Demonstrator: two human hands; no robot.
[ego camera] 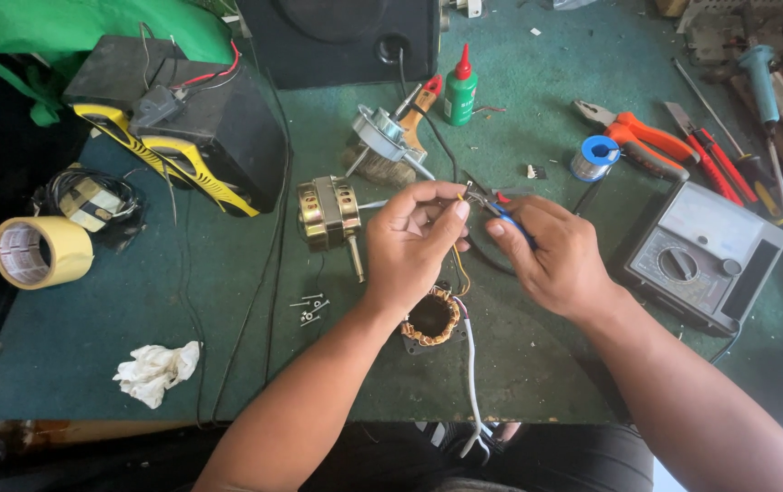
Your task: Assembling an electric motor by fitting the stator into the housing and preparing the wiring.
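My left hand (414, 244) pinches a thin yellow wire (457, 264) between thumb and fingers above the green table (546, 364). My right hand (551, 255) grips small blue-handled pliers (501, 211), whose tips meet the wire's end beside my left fingertips. The wire runs down to a copper-wound motor stator (431, 319) lying on the table under my hands. A white cable (470, 383) leaves the stator toward the table's front edge.
A brass-coloured motor core (327, 214), several loose screws (311, 310), a multimeter (706, 255), orange pliers (637, 137), a solder spool (597, 157), a green oil bottle (460, 91), a tape roll (40, 252), a crumpled rag (156, 372) and a black-and-yellow box (182, 137) surround my hands.
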